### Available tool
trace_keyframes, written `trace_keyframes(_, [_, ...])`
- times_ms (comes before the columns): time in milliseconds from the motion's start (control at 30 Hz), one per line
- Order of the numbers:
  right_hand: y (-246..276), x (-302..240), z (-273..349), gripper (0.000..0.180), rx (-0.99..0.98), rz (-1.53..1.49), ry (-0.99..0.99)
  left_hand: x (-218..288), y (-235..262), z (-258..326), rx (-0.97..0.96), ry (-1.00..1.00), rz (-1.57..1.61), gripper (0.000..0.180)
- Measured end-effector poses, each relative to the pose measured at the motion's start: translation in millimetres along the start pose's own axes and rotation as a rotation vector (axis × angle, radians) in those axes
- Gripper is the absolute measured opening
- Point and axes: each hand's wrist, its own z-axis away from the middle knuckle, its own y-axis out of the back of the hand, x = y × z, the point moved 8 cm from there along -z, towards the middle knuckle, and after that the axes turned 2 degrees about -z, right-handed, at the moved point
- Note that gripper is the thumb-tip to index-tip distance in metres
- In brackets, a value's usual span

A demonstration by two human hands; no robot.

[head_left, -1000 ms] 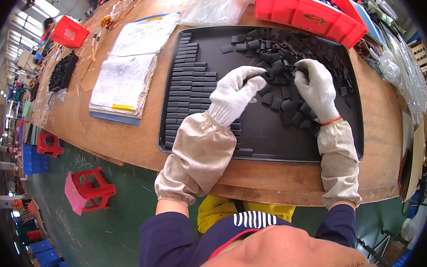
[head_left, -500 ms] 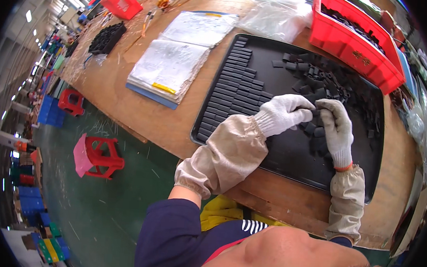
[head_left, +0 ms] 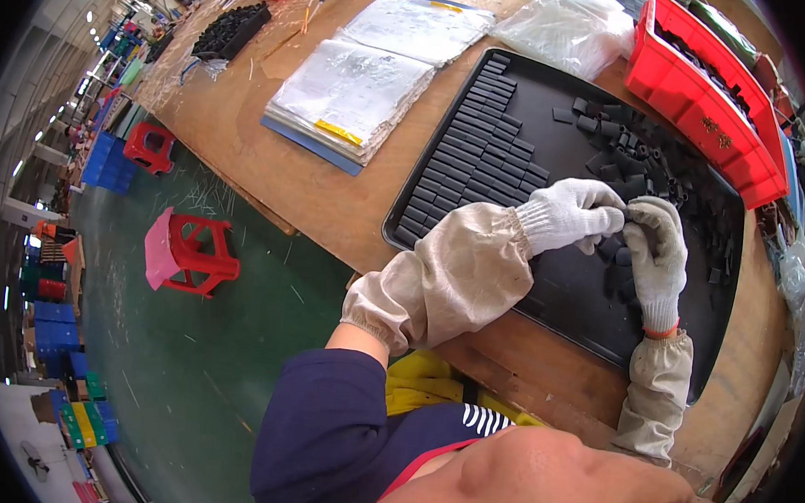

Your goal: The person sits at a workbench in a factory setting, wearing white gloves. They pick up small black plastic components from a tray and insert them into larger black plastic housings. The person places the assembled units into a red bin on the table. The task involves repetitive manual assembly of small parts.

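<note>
White knit gloves cover both hands, with beige oversleeves on the forearms. Over the middle of a black tray (head_left: 546,311), my left hand (head_left: 572,214) has its thumb and fingers pinched together; what they hold, if anything, is hidden. Facing it, my right hand (head_left: 657,258) is closed with its fingertips on a small black tube piece, mostly covered by the glove. Neat rows of black tube pieces (head_left: 482,155) fill the tray's left side. A loose heap of similar pieces (head_left: 643,165) lies beyond and right of my hands, with some below them.
A red bin (head_left: 709,132) of black pieces stands behind the tray at right. Clear plastic bags (head_left: 568,36) lie at the back. Left of the tray is an open folder of papers (head_left: 357,83); farther off sits a black box of parts (head_left: 232,31). Red stools (head_left: 201,253) stand on the green floor.
The whole view has shifted, so the table and tray appear farther right. My hands stay close together over the tray, fingertips still pinched. The rows look the same.
</note>
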Motion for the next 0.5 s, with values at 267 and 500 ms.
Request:
trace_keyframes(267, [-6, -9, -8, 0.028, -0.105, 0.359, 0.087, 12, 7, 3, 0.171, -0.053, -0.147, 0.026])
trace_keyframes(500, [-53, -23, 19, 0.021, -0.640, 0.190, 0.007, 21, 34, 8, 0.326, -0.161, 0.179, 0.031])
